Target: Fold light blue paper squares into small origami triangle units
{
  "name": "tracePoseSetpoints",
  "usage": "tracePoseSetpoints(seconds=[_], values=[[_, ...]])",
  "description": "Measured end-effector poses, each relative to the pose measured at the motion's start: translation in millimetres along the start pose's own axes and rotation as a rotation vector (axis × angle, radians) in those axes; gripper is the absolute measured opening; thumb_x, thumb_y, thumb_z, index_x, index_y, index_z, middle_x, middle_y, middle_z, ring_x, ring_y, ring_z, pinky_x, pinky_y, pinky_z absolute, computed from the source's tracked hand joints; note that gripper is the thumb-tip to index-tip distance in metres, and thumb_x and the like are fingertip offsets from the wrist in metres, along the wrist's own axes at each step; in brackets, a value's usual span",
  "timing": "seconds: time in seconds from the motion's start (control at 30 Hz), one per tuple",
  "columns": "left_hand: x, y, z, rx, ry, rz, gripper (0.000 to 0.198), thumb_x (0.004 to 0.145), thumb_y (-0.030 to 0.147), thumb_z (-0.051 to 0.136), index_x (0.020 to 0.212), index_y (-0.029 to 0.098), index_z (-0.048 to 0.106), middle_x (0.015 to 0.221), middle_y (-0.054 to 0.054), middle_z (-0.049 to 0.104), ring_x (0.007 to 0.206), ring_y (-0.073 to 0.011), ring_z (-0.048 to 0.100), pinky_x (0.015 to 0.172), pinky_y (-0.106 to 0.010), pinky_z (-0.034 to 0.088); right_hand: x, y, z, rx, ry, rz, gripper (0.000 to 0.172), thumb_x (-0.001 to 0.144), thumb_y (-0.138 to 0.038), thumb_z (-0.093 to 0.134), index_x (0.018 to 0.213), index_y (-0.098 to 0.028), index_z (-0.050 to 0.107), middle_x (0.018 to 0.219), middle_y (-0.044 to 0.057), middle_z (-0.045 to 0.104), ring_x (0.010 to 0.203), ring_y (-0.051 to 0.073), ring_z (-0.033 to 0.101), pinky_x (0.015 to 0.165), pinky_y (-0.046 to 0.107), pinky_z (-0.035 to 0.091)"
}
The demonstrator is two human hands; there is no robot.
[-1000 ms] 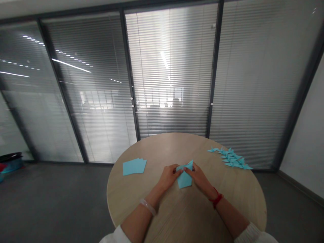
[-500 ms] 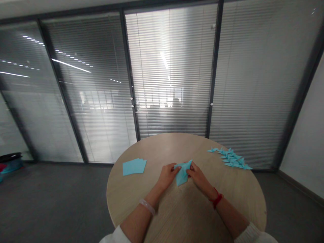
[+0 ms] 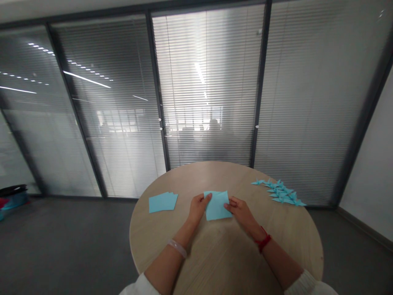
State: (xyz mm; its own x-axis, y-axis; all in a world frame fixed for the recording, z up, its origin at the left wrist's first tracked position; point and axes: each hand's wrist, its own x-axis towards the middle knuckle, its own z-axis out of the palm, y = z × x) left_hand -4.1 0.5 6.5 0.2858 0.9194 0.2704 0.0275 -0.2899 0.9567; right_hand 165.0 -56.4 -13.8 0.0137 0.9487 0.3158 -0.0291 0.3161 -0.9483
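I hold a light-blue, roughly square piece of paper point(image 3: 217, 208) between my two hands over the near-middle of a round, pale wood-grain desk point(image 3: 199, 177). The fingers of my left hand point(image 3: 199, 207) are closed on its upper left corner, thumb laid across the front; those of my right hand point(image 3: 241, 209) pinch the right edge, thumb also on top. The paper faces me almost flat, a slight fold line showing along its upper edge; whether its lower edge touches the desk, I cannot tell. To the left, well apart from my hand, a few overlapping light-blue paper sheets point(image 3: 162, 202) lie flat. Near the far right rim, a cluster of small, pointed light-blue folded-paper figures point(image 3: 284, 192) sits heaped together. A pale translucent bangle point(image 3: 177, 248) circles my left wrist, a red band point(image 3: 263, 241) my right, below white knitted cuffs point(image 3: 300, 283). Behind the desk stand dark-framed glass panels point(image 3: 208, 82) with slatted blinds, above a dark grey floor point(image 3: 92, 233).
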Motion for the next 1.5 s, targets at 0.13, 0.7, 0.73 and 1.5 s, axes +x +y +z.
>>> tracePoseSetpoints(seconds=[0.13, 0.7, 0.73, 1.5], values=[[-2.5, 3.9, 0.5, -0.164, 0.009, -0.048, 0.052, 0.061, 0.062, 0.065, 0.066, 0.01, 0.063, 0.054, -0.001, 0.053, 0.048, -0.0096, 0.043, 0.047, -0.021, 0.032, -1.6, -2.1, 1.8, -0.024, 0.016, 0.044, 0.057, 0.062, -0.061, 0.068, 0.093, -0.013, 0.066, 0.081, 0.01, 0.07, 0.071, 0.025, 0.065, 0.066, 0.036, 0.05], [-7.6, 6.5, 5.1, -0.375, -0.094, -0.199, 0.042, 0.06, 0.05, 0.073, 0.068, 0.008, 0.067, 0.059, -0.005, 0.064, 0.052, -0.0127, 0.054, 0.053, -0.023, 0.042, -4.1, -7.5, -1.1, -0.285, 0.256, -0.195, 0.033, 0.077, -0.042, 0.06, 0.097, -0.018, 0.071, 0.09, 0.007, 0.068, 0.081, 0.02, 0.061, 0.073, 0.03, 0.048], [-7.6, 6.3, 4.9, -0.393, -0.086, -0.215, 0.042, 0.061, 0.049, 0.073, 0.067, 0.009, 0.066, 0.058, -0.005, 0.064, 0.051, -0.0124, 0.054, 0.053, -0.024, 0.042, -5.3, -8.6, -0.2, -0.325, 0.249, -0.241, 0.031, 0.079, -0.04, 0.058, 0.098, -0.019, 0.071, 0.091, 0.007, 0.068, 0.082, 0.02, 0.06, 0.073, 0.03, 0.048], [-10.0, 16.5, -4.9, -0.49, -0.103, -0.272, 0.03, 0.069, 0.037, 0.069, 0.08, 0.009, 0.068, 0.073, -0.013, 0.07, 0.058, -0.0183, 0.061, 0.061, -0.029, 0.047, -10.2, -12.0, 6.5, -0.995, -0.022, -0.88, 0.032, 0.09, -0.012, 0.042, 0.113, -0.023, 0.062, 0.12, 0.007, 0.06, 0.114, 0.018, 0.052, 0.095, 0.037, 0.047]])
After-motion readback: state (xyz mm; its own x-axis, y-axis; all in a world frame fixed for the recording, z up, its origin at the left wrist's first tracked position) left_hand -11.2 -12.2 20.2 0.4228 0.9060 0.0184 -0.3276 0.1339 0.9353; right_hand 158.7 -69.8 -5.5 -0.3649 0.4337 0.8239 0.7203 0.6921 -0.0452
